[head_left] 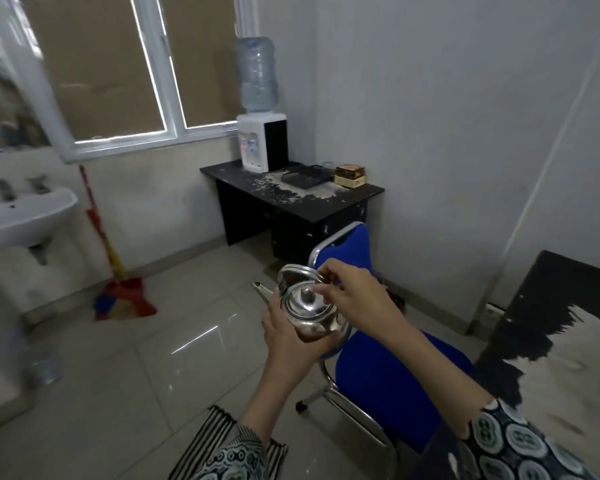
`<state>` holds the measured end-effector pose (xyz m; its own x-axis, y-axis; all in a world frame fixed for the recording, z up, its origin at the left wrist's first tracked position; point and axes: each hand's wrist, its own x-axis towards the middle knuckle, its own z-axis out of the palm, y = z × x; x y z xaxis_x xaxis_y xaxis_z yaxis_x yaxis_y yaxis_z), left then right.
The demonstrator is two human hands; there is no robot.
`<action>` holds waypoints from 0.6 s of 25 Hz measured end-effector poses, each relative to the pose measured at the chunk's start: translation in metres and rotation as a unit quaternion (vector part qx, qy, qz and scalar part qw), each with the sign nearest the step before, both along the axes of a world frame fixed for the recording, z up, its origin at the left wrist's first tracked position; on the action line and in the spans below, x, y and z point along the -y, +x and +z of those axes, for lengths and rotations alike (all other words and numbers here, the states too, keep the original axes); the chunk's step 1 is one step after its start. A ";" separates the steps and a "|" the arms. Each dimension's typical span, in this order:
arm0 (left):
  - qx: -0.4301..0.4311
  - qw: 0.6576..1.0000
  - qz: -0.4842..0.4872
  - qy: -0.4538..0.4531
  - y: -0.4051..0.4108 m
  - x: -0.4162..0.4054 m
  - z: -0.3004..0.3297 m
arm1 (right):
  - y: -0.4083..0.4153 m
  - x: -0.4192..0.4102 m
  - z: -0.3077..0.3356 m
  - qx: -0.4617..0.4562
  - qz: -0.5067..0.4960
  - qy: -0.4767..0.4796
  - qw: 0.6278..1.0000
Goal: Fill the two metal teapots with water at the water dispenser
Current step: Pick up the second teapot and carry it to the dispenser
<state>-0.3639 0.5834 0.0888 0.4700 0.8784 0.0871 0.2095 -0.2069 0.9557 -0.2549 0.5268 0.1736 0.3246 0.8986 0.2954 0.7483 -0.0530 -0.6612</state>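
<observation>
A shiny metal teapot (308,310) with a domed lid, a hoop handle and a spout pointing left is held in mid-air in front of me. My left hand (288,336) cups its body from below and the left side. My right hand (347,289) reaches over the top, with fingers at the lid knob and the handle. The water dispenser (262,142), white with a blue bottle on top, stands on the far black desk (326,207) in the room's corner. Only one teapot is in view.
A blue chair (388,375) with a metal frame stands just right of my hands, between me and the desk. A black tray (305,178) and a small box (350,174) lie on the desk. A white sink (21,216) and a broom (118,268) are at the left. A worn black table (561,327) is at the right.
</observation>
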 end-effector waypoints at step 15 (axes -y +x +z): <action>0.015 0.996 0.075 0.039 0.030 -0.168 -0.001 | 0.038 -0.177 -0.014 -0.101 0.028 0.081 0.991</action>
